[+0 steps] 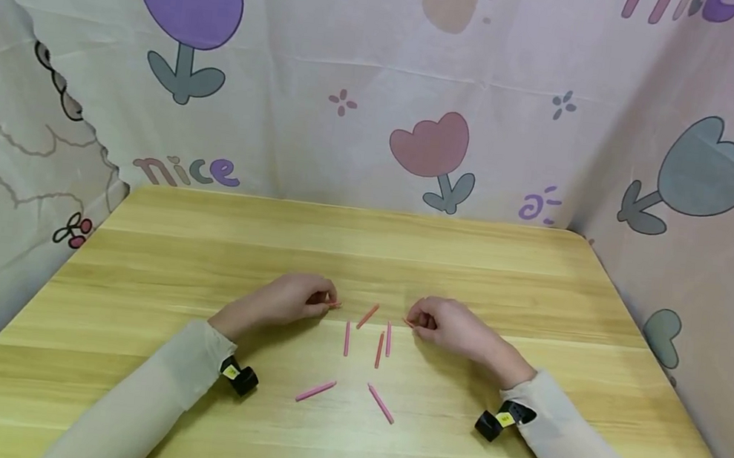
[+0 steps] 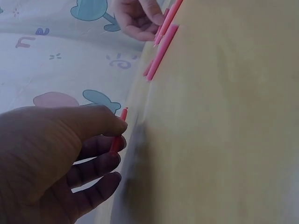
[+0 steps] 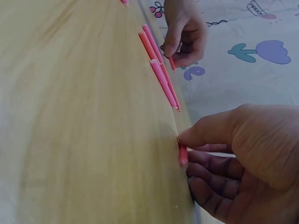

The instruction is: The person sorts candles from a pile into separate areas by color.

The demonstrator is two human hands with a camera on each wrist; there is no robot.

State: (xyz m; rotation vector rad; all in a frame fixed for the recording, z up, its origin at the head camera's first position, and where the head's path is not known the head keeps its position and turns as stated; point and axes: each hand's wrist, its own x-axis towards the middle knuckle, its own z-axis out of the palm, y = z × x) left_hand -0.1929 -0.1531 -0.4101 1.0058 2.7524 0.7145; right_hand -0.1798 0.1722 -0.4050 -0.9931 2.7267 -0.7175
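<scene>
My left hand (image 1: pixel 302 298) pinches a thin red candle (image 2: pixel 124 115) between thumb and forefinger, and the wick end sticks up past the thumb in the left wrist view. Opposite it, my right hand (image 1: pixel 449 324) holds another red candle (image 3: pixel 183 155) by thumb and fingertips, low over the wood. Between the hands lie an orange-red candle (image 1: pixel 367 316), slanted, and a second one (image 1: pixel 379 350), nearly upright in the head view. A pink candle (image 1: pixel 388 338) is beside the latter, and another pink one (image 1: pixel 347 339) lies to the left.
Closer to the body, two pink candles (image 1: pixel 315 391) (image 1: pixel 381 404) lie slanted on the wooden table (image 1: pixel 344 450). A printed cloth (image 1: pixel 309 141) hangs behind the table and along both sides. Each wrist carries a small black camera (image 1: pixel 245 380).
</scene>
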